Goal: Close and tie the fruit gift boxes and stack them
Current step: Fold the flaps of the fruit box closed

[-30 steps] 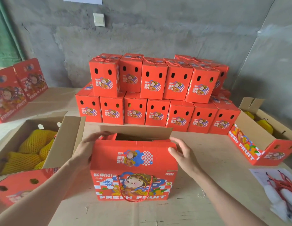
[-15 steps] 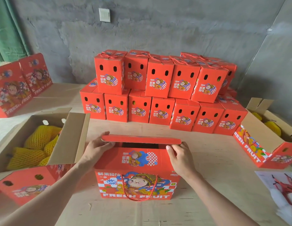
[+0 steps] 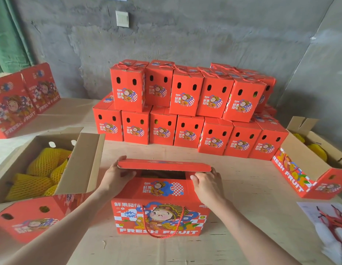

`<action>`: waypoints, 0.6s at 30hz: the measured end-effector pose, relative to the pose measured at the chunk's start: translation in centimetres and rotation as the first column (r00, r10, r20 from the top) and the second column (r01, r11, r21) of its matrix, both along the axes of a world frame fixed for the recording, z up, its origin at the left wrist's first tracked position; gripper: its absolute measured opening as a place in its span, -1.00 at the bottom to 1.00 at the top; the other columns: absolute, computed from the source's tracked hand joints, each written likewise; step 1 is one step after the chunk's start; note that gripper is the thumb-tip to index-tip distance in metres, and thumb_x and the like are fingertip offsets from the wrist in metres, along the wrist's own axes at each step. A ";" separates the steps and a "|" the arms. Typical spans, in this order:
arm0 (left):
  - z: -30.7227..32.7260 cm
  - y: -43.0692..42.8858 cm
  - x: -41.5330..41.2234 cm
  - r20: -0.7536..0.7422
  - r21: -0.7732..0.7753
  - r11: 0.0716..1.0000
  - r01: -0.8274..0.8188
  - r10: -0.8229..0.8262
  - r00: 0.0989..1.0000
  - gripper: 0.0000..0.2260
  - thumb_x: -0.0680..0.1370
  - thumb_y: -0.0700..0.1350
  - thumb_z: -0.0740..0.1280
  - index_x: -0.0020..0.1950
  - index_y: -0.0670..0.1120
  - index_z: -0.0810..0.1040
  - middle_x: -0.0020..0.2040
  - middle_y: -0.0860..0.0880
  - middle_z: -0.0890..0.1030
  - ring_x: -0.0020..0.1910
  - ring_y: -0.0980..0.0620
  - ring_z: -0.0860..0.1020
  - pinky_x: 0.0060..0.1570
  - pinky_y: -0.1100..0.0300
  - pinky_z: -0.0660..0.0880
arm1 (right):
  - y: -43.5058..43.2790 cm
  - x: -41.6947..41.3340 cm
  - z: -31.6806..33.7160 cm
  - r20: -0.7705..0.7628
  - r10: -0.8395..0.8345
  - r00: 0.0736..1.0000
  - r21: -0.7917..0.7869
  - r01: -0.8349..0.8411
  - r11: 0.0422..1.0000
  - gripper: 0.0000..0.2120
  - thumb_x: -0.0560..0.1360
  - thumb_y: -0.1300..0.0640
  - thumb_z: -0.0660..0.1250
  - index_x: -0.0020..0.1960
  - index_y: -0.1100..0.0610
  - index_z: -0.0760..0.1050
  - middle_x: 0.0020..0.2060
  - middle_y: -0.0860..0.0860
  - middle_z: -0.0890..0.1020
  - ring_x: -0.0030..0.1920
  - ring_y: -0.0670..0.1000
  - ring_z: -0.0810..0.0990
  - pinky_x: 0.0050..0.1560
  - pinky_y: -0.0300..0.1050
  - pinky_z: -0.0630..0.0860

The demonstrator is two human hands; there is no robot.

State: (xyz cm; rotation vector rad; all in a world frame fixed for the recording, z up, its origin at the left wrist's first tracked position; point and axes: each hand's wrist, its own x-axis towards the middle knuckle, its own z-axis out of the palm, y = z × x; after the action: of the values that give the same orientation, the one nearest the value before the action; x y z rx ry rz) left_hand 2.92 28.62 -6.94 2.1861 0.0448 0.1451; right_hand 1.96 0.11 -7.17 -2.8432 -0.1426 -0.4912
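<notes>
A red fruit gift box (image 3: pixel 159 215) with a cartoon figure and "FRESH FRUIT" stands in front of me on the table, its red rope handle (image 3: pixel 163 231) hanging down the front. Its far top flap (image 3: pixel 163 165) is folded nearly flat over the opening, leaving a dark gap below it. My left hand (image 3: pixel 116 175) grips the flap's left end. My right hand (image 3: pixel 206 181) holds the box's top right edge, fingers curled over it under the flap. A two-tier stack of closed, tied red boxes (image 3: pixel 187 109) stands behind.
An open box (image 3: pixel 84 159) with yellow net-wrapped fruit sits at the left. Another open box (image 3: pixel 307 169) lies at the right. Flat red boxes (image 3: pixel 19 100) lean at the far left. A plastic bag of red ropes (image 3: pixel 330 224) lies at the lower right. A grey wall (image 3: pixel 185 35) is behind.
The far flap has come down from upright to nearly flat over the opening. Both hands moved with it along the box's top edges.
</notes>
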 end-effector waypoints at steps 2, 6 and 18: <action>-0.1 0.0 0.0 -0.006 -0.037 0.999 -0.009 0.009 1.000 -0.48 0.54 -0.16 0.35 0.46 -0.10 0.26 0.12 -0.14 0.62 -0.05 0.04 0.54 -0.17 0.43 0.40 | 0.0 -0.1 -0.1 0.009 -0.030 1.000 0.059 0.029 0.998 -0.73 0.60 0.01 0.21 -0.02 0.12 0.64 -0.09 0.01 0.67 0.07 0.07 0.51 0.09 -0.08 0.33; -0.3 0.0 0.0 -0.106 -0.152 0.988 -0.024 0.008 0.994 -0.52 0.62 -0.20 0.20 0.52 0.01 0.16 0.21 -0.15 0.54 0.05 -0.09 0.53 0.09 0.09 0.47 | 0.0 -0.1 -0.5 -0.026 -0.147 0.989 0.151 0.149 0.977 -0.76 0.54 0.02 0.31 -0.08 0.15 0.67 0.04 0.14 0.61 0.20 0.17 0.42 0.13 0.00 0.31; -0.1 -0.2 -0.5 0.023 -0.185 0.978 -0.101 0.107 0.994 -0.46 0.49 -0.17 0.42 0.43 -0.10 0.33 0.25 -0.19 0.51 0.07 -0.12 0.52 0.00 0.02 0.53 | -0.6 -1.2 0.0 0.094 0.143 0.985 0.489 -0.171 0.856 -0.33 0.42 0.07 0.49 0.44 0.13 0.30 0.45 0.02 0.26 0.48 -0.03 0.14 0.48 -0.07 0.12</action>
State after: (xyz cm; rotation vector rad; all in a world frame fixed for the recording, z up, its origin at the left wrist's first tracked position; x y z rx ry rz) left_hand 2.40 28.38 -7.02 1.9973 0.1484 0.2270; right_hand 0.74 -0.50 -7.20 -2.2922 -0.2215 -0.4880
